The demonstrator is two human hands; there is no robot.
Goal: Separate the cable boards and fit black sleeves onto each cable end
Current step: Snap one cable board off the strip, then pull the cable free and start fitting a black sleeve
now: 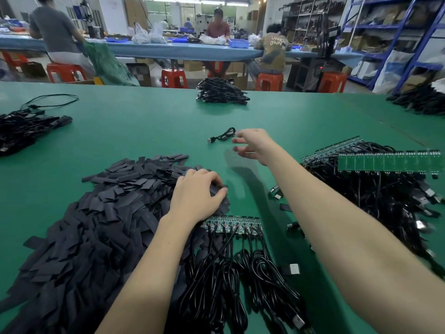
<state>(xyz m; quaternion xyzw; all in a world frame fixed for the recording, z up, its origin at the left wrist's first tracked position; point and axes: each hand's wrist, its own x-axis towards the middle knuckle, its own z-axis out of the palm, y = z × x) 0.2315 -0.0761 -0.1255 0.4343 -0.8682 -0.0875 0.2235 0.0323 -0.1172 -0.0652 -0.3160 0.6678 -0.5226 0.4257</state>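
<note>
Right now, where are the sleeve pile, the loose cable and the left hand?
sleeve pile (101, 213), head view, middle of heap
loose cable (222, 136), head view, coiled part
left hand (196, 196), head view, back of hand

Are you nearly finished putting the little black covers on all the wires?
Not nearly. One single cable lies apart by the open right hand. The left hand picks at the sleeve pile. A joined board strip and a big stack still wait.
</note>
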